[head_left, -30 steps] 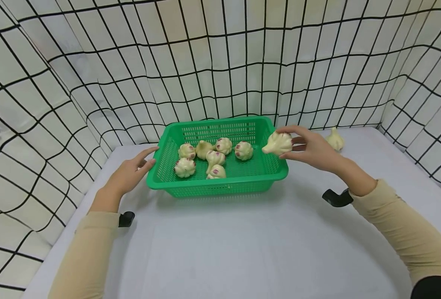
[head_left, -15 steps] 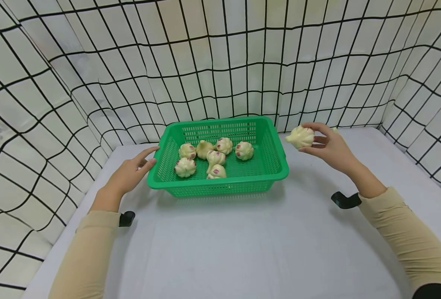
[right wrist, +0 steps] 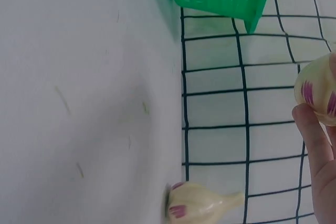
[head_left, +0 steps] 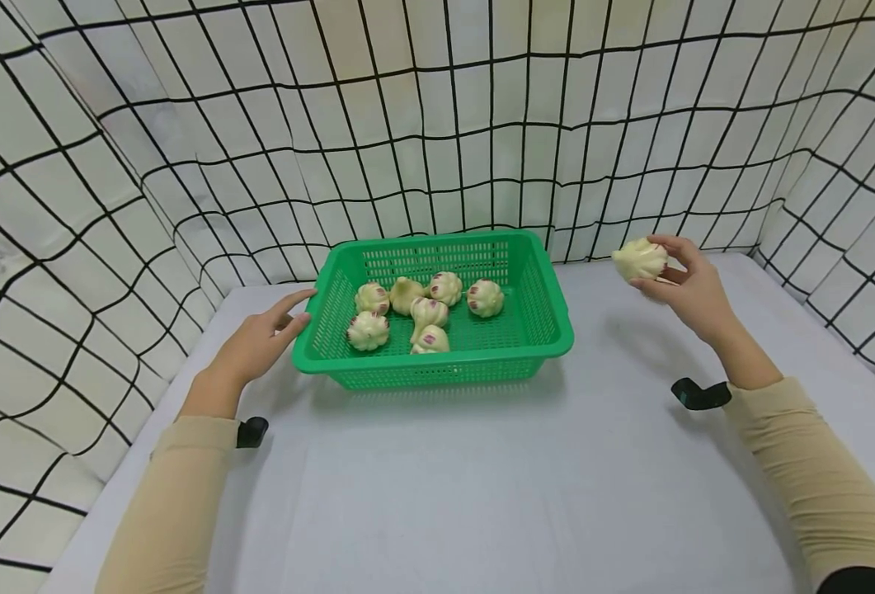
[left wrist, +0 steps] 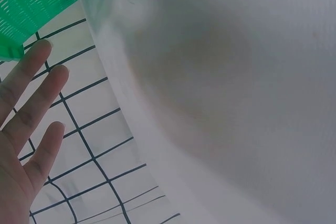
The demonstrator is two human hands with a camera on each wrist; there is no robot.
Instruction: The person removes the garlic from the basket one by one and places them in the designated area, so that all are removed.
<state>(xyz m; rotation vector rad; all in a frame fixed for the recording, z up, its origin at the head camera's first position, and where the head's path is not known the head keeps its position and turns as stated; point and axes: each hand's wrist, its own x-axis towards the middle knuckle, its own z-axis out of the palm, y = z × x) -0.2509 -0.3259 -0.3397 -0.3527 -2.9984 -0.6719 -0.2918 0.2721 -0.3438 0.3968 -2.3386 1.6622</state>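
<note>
A green plastic basket [head_left: 437, 368] stands at the back middle of the white table and holds several cream garlic bulbs with purple marks [head_left: 425, 313]. My left hand [head_left: 268, 337] lies with straight fingers against the basket's left rim; in the left wrist view its fingers [left wrist: 29, 114] are spread beside the basket corner [left wrist: 31, 9]. My right hand [head_left: 676, 279] is raised to the right of the basket and grips one garlic bulb [head_left: 639, 259] [right wrist: 321, 94]. Another garlic bulb [right wrist: 202, 207] lies on the table by the back wall below that hand; the head view hides it.
Cloth walls with a black grid [head_left: 437, 124] close in the table on the left, back and right. The white tabletop [head_left: 452, 495] stretches in front of the basket. Black wrist mounts [head_left: 699, 394] sit on both beige sleeves.
My right hand has carried the garlic bulb from over the basket's right rim to the right and slightly up, now covering the bulb on the table. My left hand and the basket have not moved.
</note>
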